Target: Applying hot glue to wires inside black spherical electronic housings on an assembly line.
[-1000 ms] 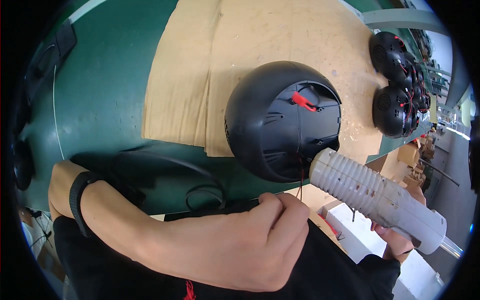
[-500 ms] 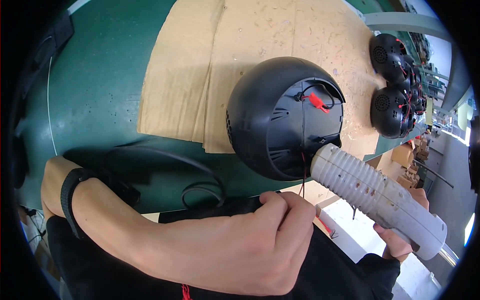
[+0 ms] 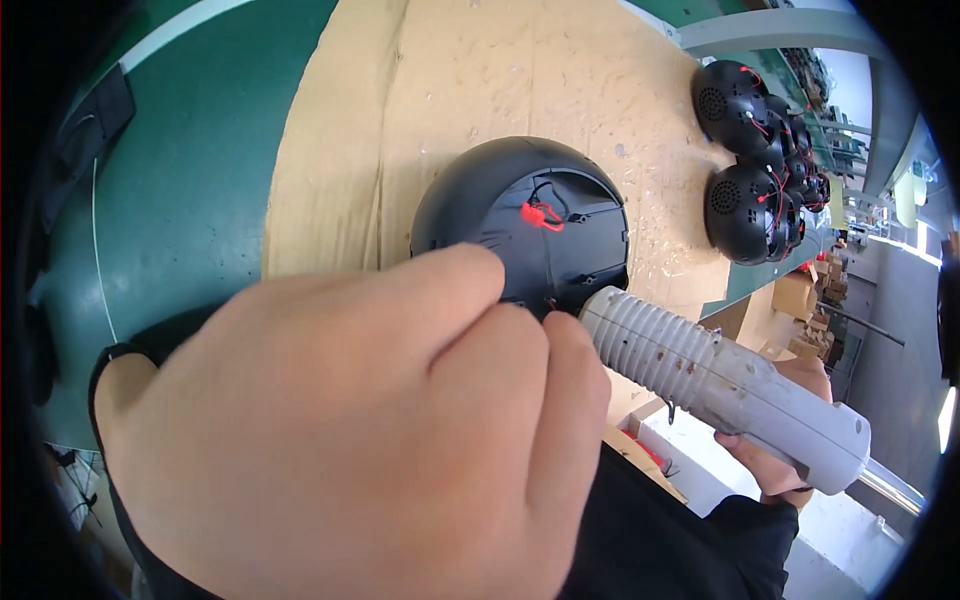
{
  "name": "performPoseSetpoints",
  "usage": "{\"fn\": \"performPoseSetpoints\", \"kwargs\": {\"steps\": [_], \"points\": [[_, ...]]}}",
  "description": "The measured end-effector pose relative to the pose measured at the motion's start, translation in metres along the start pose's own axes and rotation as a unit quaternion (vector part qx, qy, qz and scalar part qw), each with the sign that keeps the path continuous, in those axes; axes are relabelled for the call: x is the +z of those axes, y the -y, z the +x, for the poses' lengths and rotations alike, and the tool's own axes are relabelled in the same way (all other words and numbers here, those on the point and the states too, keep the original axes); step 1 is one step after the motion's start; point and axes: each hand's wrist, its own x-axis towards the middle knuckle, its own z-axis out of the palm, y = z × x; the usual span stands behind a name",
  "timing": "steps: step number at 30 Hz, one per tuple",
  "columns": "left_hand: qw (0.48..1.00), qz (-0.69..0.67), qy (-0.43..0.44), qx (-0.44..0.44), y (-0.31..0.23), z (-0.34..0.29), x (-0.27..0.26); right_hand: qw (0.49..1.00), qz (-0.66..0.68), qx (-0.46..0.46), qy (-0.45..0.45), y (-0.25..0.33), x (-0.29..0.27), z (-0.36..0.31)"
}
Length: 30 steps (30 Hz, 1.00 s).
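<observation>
A round black plastic housing (image 3: 468, 195) rests on the cardboard, its cut-out side facing right. Inside the opening lies a red connector (image 3: 541, 216) on short black leads. My right hand (image 3: 768, 468) is wrapped round a dirty white hot glue gun (image 3: 735, 385) with a ribbed front. A clear glue stick (image 3: 893, 487) juts from its back end. The gun's front end is at the lower edge of the housing's opening. My left hand (image 3: 370, 420) is closed, large in front of the housing and covering its lower left. Whatever its fingertips pinch is hidden.
Flat cardboard (image 3: 325, 190) covers part of the green table (image 3: 190, 190). Several similar black housings (image 3: 738, 205) with red wires stand at the far right. A grey metal frame (image 3: 780, 32) crosses the upper right. Beyond the table lie brown cartons (image 3: 795, 297) and a white box (image 3: 690, 440).
My left hand has risen toward the housing and now hides its lower left part. The view has shifted, so the housing and glue gun appear further left.
</observation>
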Motion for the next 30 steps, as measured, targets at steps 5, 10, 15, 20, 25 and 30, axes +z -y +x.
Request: {"fn": "performPoseSetpoints", "kwargs": {"steps": [5,10,15,20,25,30], "points": [[0.995,-0.073,0.012,0.074,-0.005,0.008,0.005,0.995,0.029,-0.064,-0.068,0.005,0.003,0.006],[0.985,-0.086,-0.028,0.144,0.001,0.004,0.018,0.970,0.202,-0.060,-0.124,0.011,0.009,0.010],[0.994,-0.074,-0.060,0.053,0.040,0.016,-0.001,0.980,0.196,-0.034,-0.030,0.010,-0.005,0.007],[0.980,-0.167,-0.078,-0.079,0.056,0.032,0.001,0.980,0.187,-0.042,-0.050,-0.002,0.004,0.004],[0.980,-0.158,-0.057,-0.102,0.053,0.032,0.001,0.979,0.156,-0.070,-0.108,-0.031,0.019,-0.006],[0.981,-0.164,-0.042,-0.098,0.055,0.030,-0.001,0.975,0.152,-0.080,-0.138,-0.053,0.026,-0.015]]}}
